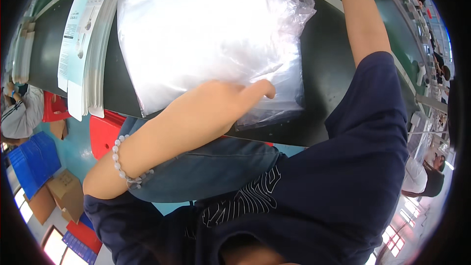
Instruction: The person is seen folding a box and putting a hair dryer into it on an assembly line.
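Note:
A large stack of clear plastic bags [196,34] lies on the dark table, shining brightly, with crumpled film along its right side. My left hand [221,100] rests over the near edge of this stack, a pale bead bracelet [117,157] further up the arm. Its visible fingers are bent and close together at the plastic; the other fingers are hidden beneath the hand, so what they hold is unclear. My right arm [365,24] stretches away past the stack's right side, and its hand lies beyond the upper edge of the picture.
Left of the bags, a stack of flat printed cartons [91,44] overhangs the table edge. Red stools [105,132], blue bins [34,159] and a cardboard box [66,194] stand on the floor. A person [22,110] sits at far left; another [424,176] is at right.

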`<state>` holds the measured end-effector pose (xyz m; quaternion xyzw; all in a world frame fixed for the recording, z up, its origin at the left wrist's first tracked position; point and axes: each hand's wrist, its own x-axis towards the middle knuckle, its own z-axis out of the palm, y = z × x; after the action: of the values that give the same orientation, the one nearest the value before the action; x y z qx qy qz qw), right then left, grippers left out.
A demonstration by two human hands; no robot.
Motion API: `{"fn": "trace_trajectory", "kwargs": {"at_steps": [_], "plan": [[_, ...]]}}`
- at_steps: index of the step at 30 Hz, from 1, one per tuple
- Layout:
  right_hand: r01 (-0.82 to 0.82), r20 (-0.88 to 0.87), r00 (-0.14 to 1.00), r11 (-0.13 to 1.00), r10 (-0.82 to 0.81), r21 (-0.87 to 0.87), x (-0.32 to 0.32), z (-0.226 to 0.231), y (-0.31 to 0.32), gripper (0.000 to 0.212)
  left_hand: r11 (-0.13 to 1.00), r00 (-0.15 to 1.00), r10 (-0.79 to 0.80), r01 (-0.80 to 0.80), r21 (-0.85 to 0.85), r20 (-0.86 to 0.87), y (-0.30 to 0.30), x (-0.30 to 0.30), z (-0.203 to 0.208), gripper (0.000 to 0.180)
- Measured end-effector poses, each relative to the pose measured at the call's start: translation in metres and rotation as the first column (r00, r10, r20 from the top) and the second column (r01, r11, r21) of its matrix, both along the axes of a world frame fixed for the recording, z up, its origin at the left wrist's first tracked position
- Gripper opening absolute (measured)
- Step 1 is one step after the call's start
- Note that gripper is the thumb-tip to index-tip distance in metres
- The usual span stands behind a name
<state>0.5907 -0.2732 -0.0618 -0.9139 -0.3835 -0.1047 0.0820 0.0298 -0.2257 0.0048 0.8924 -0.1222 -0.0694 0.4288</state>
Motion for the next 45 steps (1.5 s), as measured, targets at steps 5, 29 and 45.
{"fn": "trace_trajectory", "kwargs": {"at_steps": [5,29,45], "plan": [[-0.161,0.493,0.869,0.919,-0.040,0.359,-0.064,0.013,0.020,0.036,0.989,0.995,0.071,-0.061,-0.134,0.064,0.011,0.001,-0.010,0.018],[0.203,-0.422,0.705,0.408,0.570,0.890,-0.374,0.116,-0.128,0.066,0.866,0.920,0.334,-0.214,-0.452,0.204,0.008,-0.006,-0.017,0.045],[0.330,-0.726,0.503,0.671,0.470,0.663,-0.472,0.120,-0.175,0.061,0.773,0.963,0.214,-0.064,-0.631,0.164,0.000,-0.004,0.001,0.053]]}}
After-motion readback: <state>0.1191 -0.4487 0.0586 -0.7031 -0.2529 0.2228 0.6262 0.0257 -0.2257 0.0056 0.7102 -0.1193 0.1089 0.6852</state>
